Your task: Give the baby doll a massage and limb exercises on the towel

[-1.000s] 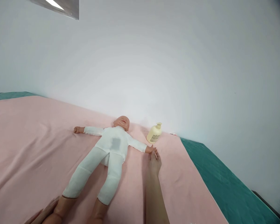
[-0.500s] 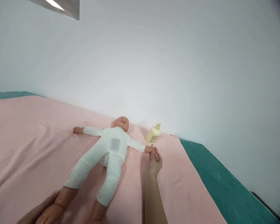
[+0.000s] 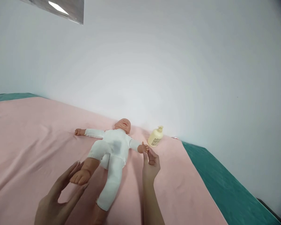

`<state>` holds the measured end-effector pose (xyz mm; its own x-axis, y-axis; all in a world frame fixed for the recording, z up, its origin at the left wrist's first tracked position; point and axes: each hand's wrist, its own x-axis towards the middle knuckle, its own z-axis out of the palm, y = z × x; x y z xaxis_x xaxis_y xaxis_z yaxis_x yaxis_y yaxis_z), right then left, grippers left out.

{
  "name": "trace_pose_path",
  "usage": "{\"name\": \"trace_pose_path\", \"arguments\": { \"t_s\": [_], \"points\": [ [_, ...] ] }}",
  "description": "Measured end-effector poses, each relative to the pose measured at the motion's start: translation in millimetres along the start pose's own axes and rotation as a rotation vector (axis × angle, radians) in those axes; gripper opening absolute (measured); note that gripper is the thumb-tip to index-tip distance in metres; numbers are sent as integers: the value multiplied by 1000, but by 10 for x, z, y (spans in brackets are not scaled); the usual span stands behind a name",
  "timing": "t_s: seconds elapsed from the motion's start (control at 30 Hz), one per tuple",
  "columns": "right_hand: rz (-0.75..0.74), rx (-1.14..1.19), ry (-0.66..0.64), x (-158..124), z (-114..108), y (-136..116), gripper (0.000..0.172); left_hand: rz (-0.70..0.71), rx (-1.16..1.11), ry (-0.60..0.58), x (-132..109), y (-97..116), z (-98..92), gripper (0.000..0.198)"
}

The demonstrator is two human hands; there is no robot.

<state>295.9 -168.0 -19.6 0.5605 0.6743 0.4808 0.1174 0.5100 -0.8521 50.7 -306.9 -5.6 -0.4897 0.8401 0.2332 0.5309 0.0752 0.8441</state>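
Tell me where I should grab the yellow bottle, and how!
I'd hold the yellow bottle around its wide body, below the pump top, coming from the right. It's standing up, and the rounded body should give fingers more to wrap around than the narrow neck. The doll's hand and the person's right hand crowd its near left, with the wall behind.

The one camera, on my head, faces forward and down across the nearby baby doll [image 3: 120,153] and pink sheet [image 3: 32,134] to the pale wall [image 3: 154,68].
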Motion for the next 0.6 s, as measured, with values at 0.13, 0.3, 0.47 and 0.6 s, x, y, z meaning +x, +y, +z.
{"name": "trace_pose_path", "arguments": {
  "t_s": [0.13,0.3,0.47,0.6],
  "points": [
    [-408,-91,-324,-89,16,40,16,-60,-65,-91,246,92,-15,68],
    [-783,-180,-487,-123,75,23,33,-93,23,-76,527,237,-102,65],
    [-859,-239,-556,-142,108,-4,28,-37,6,-168,762,205,-103,60],
    [-867,-252,-564,-148,113,-1,24,-10,-38,-181,770,230,-44,60]
  ]
}}
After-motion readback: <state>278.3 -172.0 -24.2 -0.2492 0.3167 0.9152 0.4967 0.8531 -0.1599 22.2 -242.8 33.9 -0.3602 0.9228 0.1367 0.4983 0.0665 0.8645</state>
